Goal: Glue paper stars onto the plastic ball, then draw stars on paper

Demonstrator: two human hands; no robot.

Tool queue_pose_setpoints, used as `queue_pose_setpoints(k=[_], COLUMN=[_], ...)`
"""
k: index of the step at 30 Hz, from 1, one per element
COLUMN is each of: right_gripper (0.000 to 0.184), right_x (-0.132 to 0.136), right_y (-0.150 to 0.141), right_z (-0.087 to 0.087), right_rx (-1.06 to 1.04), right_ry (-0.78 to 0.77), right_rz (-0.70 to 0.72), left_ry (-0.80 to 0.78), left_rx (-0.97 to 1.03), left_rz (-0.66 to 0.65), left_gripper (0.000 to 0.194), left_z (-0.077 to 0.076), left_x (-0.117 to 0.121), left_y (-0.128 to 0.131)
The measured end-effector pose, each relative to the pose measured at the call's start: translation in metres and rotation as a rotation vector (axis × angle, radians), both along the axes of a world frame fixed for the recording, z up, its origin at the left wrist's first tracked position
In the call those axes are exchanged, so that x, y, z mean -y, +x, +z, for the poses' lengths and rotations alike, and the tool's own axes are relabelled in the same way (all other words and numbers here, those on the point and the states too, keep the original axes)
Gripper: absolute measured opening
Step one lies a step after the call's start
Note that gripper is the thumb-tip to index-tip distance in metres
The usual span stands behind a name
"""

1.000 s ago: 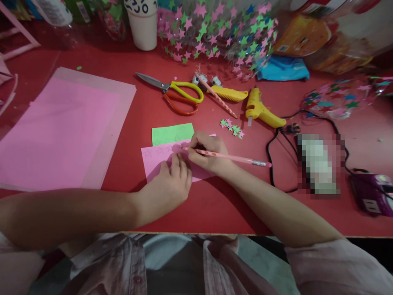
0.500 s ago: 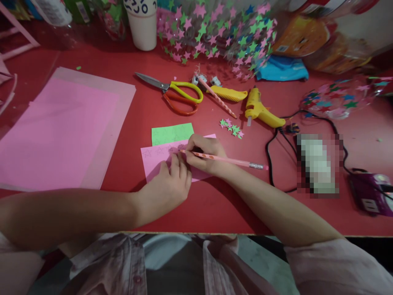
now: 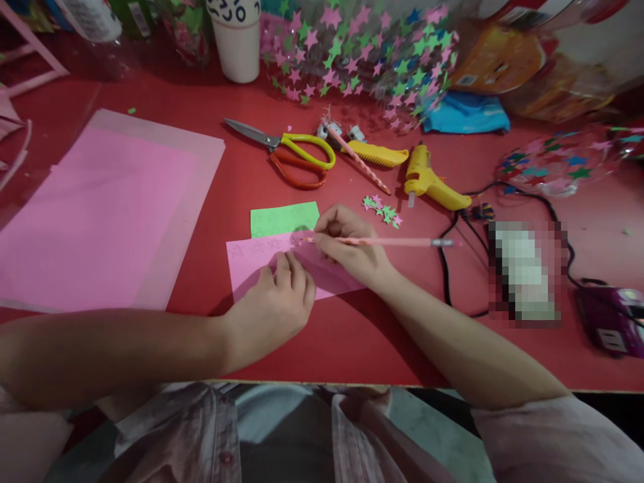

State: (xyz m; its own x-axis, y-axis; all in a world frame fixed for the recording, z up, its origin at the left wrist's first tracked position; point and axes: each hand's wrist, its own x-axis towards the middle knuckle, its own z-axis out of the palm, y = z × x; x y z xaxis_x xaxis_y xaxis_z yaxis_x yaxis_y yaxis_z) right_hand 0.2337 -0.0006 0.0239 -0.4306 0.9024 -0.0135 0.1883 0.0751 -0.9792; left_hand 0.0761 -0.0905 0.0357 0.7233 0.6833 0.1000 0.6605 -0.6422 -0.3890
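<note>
A small pink foam or paper sheet (image 3: 251, 282) lies on the red table, with a row of pencil-drawn stars along its top edge. My left hand (image 3: 276, 295) rests on this sheet, fingers slightly bent and apart, pressing it down. My right hand (image 3: 352, 245) is closed around a pink patterned pencil (image 3: 402, 242), its tip by the rightmost drawn star and its eraser end pointing right. Behind the pink sheet sits a green piece (image 3: 284, 218) with faint star outlines, partly covered. A little pile of cut green and pink stars (image 3: 383, 211) is just beyond my right hand.
Large pink sheets (image 3: 115, 208) are stacked at the left. Scissors (image 3: 286, 151), a second pencil (image 3: 362, 164), a yellow comb-like tool (image 3: 377, 153) and a yellow glue gun (image 3: 433, 181) lie behind. A black cord (image 3: 558, 228) loops right. A white cup (image 3: 236, 47) stands at the back.
My right hand has shifted slightly up and right with the pencil, which now lies more level. More of the drawn star shows. The pink sheet has slid a little left; my left hand stays on it.
</note>
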Motion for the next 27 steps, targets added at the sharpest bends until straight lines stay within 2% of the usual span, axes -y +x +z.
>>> queue_pose_setpoints(k=[3, 8, 13, 23, 27], right_gripper=[0.008, 0.009, 0.013, 0.012, 0.014], right_x=[0.0022, -0.0023, -0.0059, -0.0062, -0.0051], right_y=[0.0011, 0.0040, 0.0048, 0.0045, 0.0023], right_z=[0.0015, -0.0015, -0.0063, -0.0059, -0.0050], right_rx=[0.063, 0.121, 0.175, 0.195, 0.201], right_ry=[0.102, 0.173, 0.248, 0.268, 0.269], right_rz=[0.093, 0.027, 0.095, 0.130, 0.090], left_ry=[0.017, -0.064, -0.067, -0.036, -0.036], left_rx=[-0.037, -0.083, -0.050, -0.053, -0.067], left_rz=[0.028, -0.025, -0.044, -0.049, -0.048], left_gripper=[0.032, 0.038, 0.038, 0.040, 0.040], left_z=[0.0028, 0.0044, -0.0001, -0.0008, -0.0004], left_x=[-0.0018, -0.0042, -0.0026, -0.0028, -0.0024], left_y=[0.0000, -0.0001, 0.0007, 0.0015, 0.0018])
